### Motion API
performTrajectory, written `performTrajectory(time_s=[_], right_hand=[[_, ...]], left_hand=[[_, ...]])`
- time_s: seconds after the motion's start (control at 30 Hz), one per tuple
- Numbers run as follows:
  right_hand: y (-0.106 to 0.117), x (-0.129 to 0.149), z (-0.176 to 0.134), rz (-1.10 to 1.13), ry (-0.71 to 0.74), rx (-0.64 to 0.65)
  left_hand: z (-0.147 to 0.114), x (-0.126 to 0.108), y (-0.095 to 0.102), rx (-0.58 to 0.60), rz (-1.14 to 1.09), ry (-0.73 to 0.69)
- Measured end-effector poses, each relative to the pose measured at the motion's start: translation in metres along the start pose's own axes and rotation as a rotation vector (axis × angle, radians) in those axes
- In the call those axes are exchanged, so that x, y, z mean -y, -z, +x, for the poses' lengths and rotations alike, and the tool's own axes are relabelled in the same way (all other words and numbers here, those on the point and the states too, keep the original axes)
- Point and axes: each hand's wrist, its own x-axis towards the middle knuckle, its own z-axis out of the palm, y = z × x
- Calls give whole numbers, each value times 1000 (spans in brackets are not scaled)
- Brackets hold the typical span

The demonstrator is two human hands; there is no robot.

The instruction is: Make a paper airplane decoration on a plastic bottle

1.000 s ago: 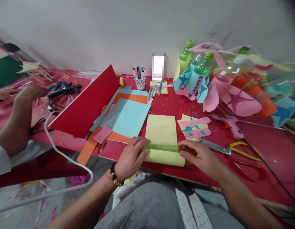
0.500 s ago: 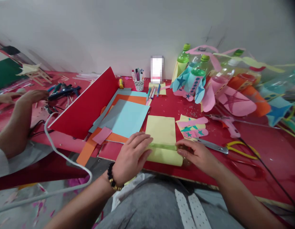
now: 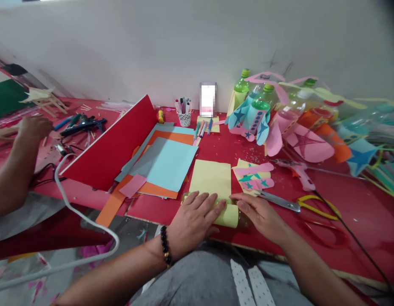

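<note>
Yellow paper [image 3: 211, 174] lies at the front of the red table, its near part curled around a clear plastic bottle lying on its side. Part of the bottle [image 3: 243, 219] shows past the paper's right end, and a greenish piece sticks out at the left. My left hand [image 3: 197, 214] rests over the wrapped bottle, fingers stretched out and flat on the paper. At the right end, my right hand [image 3: 260, 214] holds the bottle with bent fingers, fingertips by the paper's edge.
Scissors [image 3: 279, 200], a pink glue gun [image 3: 300, 172] and cut paper shapes [image 3: 256, 176] lie to the right. Decorated bottles [image 3: 260, 110] stand behind. Coloured sheets [image 3: 166, 159] and a red board [image 3: 114, 148] are left, beyond them another person's hand [image 3: 34, 127].
My left hand has moved right and spread over the wrapped bottle. The paper has curled further around it. The other person's hand has shifted left.
</note>
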Motion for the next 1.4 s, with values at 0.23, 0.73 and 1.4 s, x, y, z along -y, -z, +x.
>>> performTrajectory(time_s=[0.23,0.73,1.4], right_hand=[[-9,-9,-13,-202,35,-14],[-19,-6,-18,-481,294,-85],[37,10,125,-732,236,-97]], left_hand=[[4,1,-2,-15,-8,3],[7,5,5,21,-86,24],[24,20,24,133,-161,-36]])
